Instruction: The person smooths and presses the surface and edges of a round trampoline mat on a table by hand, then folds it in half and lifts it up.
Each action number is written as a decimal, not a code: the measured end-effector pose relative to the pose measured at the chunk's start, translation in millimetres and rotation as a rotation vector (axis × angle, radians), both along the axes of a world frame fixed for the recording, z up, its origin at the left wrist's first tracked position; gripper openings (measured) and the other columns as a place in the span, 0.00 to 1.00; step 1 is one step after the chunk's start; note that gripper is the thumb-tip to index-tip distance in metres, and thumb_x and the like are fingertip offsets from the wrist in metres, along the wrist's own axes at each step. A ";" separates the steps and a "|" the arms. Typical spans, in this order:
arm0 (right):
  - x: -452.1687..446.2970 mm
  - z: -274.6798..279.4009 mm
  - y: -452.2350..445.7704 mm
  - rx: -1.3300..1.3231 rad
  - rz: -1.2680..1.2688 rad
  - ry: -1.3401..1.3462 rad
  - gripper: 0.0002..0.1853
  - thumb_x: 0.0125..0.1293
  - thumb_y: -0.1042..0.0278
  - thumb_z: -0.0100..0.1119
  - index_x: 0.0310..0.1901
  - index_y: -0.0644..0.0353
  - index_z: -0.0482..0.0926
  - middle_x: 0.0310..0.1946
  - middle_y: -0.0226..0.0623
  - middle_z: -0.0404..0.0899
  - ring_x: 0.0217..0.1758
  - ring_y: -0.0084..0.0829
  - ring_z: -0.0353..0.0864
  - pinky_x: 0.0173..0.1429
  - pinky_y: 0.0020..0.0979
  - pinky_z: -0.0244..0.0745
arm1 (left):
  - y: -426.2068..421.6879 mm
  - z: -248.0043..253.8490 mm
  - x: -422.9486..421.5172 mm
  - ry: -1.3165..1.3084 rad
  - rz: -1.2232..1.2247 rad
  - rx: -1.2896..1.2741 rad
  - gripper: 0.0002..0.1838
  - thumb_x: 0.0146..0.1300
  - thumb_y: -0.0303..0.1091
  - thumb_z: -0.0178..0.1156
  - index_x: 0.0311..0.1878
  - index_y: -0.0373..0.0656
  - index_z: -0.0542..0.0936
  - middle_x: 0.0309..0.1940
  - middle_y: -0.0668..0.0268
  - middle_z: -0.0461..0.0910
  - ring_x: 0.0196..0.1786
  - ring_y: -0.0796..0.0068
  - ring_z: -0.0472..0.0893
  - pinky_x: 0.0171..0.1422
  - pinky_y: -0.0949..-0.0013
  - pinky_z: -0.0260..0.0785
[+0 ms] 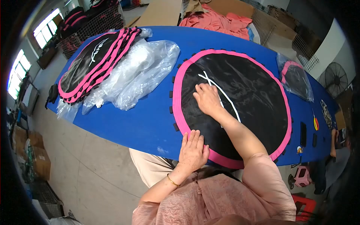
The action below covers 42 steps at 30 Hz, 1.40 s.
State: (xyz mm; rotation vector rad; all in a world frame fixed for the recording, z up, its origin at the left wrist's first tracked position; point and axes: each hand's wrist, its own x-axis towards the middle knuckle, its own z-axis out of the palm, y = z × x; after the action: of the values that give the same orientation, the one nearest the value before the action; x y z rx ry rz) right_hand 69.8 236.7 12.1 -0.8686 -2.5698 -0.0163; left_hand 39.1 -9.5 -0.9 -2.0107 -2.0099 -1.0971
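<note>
A round black mesh mat [258,97] with a pink border and black tabs around its rim lies flat on the blue table [123,129]. White lettering [228,100] runs across its middle, partly covered by my right hand and forearm. My right hand [208,99] rests palm down on the mesh over the lettering, fingers slightly bent and nothing visible in them. On the near left part of the pink border lies my left hand [193,152], its fingers stretched out and flat, reaching onto the mesh.
Left on the table, several similar mats [92,62] are stacked beside crumpled clear plastic bags [140,71]. At the right are a bagged mat [294,77], a red-and-yellow-handled tool [316,123] and a black flat object [303,134]. Pink cloth [217,20] is piled behind; a person's arm [333,143] shows far right.
</note>
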 end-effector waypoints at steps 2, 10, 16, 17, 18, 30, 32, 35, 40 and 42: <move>-3.6 -0.9 13.3 0.059 -0.060 -0.051 0.23 0.80 0.55 0.53 0.65 0.62 0.81 0.63 0.43 0.81 0.70 0.45 0.75 0.75 0.56 0.64 | -0.3 0.8 -0.8 0.007 0.007 0.009 0.22 0.64 0.36 0.67 0.56 0.30 0.82 0.61 0.40 0.82 0.68 0.41 0.80 0.78 0.40 0.64; -0.5 12.3 -28.1 0.026 0.079 -0.208 0.26 0.82 0.52 0.48 0.72 0.57 0.77 0.74 0.38 0.76 0.80 0.46 0.68 0.83 0.63 0.52 | 0.2 -0.4 -0.3 -0.014 0.007 -0.009 0.22 0.64 0.36 0.67 0.57 0.31 0.82 0.61 0.40 0.82 0.68 0.41 0.79 0.79 0.40 0.64; -20.2 13.5 -11.6 0.007 0.016 -0.217 0.26 0.83 0.52 0.46 0.74 0.54 0.75 0.76 0.38 0.73 0.81 0.49 0.66 0.84 0.64 0.50 | 0.0 0.5 0.3 0.000 0.008 -0.007 0.22 0.65 0.36 0.67 0.57 0.31 0.82 0.62 0.41 0.82 0.68 0.41 0.79 0.79 0.40 0.64; -25.3 15.2 -10.4 -0.007 -0.011 -0.220 0.26 0.84 0.52 0.45 0.74 0.53 0.75 0.77 0.37 0.73 0.81 0.50 0.66 0.84 0.65 0.50 | -0.1 0.2 0.1 0.006 0.010 -0.006 0.22 0.65 0.36 0.67 0.57 0.31 0.82 0.62 0.41 0.82 0.68 0.41 0.79 0.79 0.40 0.64; -28.8 16.7 -11.3 -0.025 0.004 -0.203 0.26 0.84 0.52 0.44 0.75 0.52 0.74 0.77 0.37 0.73 0.81 0.51 0.66 0.83 0.66 0.49 | -0.1 -0.4 0.6 0.002 0.012 -0.002 0.22 0.65 0.36 0.67 0.57 0.31 0.82 0.62 0.41 0.82 0.68 0.42 0.79 0.79 0.40 0.64; 20.1 27.6 -81.7 -0.125 0.278 -0.221 0.24 0.81 0.54 0.50 0.71 0.55 0.78 0.73 0.38 0.77 0.81 0.49 0.66 0.84 0.64 0.47 | 0.6 0.3 0.7 -0.011 0.002 -0.016 0.22 0.64 0.36 0.66 0.57 0.30 0.82 0.61 0.42 0.82 0.69 0.42 0.79 0.80 0.39 0.62; 12.7 24.5 -73.2 -0.040 0.257 -0.225 0.24 0.81 0.54 0.50 0.71 0.54 0.78 0.73 0.37 0.76 0.80 0.48 0.67 0.83 0.65 0.48 | 0.0 -0.4 0.6 0.008 0.010 0.004 0.22 0.64 0.36 0.67 0.57 0.31 0.82 0.61 0.42 0.82 0.68 0.42 0.79 0.79 0.39 0.64; -6.6 16.2 -52.4 -0.038 0.164 -0.200 0.24 0.82 0.54 0.48 0.73 0.54 0.76 0.75 0.36 0.73 0.81 0.48 0.66 0.83 0.65 0.48 | -0.7 -4.0 0.6 -0.005 -0.002 -0.013 0.23 0.66 0.39 0.64 0.57 0.30 0.81 0.63 0.40 0.81 0.71 0.42 0.77 0.82 0.38 0.59; -5.4 24.1 -59.2 -0.015 0.158 -0.337 0.25 0.83 0.53 0.46 0.74 0.54 0.74 0.77 0.35 0.71 0.82 0.48 0.64 0.84 0.65 0.47 | -0.8 -5.5 0.4 -0.008 0.007 -0.015 0.23 0.66 0.38 0.64 0.58 0.30 0.81 0.63 0.40 0.81 0.71 0.42 0.77 0.82 0.39 0.59; 5.0 23.0 -68.3 -0.058 0.171 -0.297 0.25 0.83 0.53 0.47 0.74 0.54 0.75 0.77 0.36 0.72 0.82 0.48 0.65 0.84 0.65 0.47 | 0.7 -5.2 0.3 -0.018 0.013 -0.016 0.23 0.66 0.38 0.64 0.58 0.30 0.81 0.63 0.40 0.81 0.71 0.42 0.77 0.82 0.39 0.59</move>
State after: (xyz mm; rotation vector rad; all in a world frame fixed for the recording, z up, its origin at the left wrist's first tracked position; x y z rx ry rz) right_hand 74.8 168.4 35.1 -0.7085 -2.9281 -0.0211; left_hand 39.5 -8.8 -6.1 -1.9991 -2.0448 -1.1039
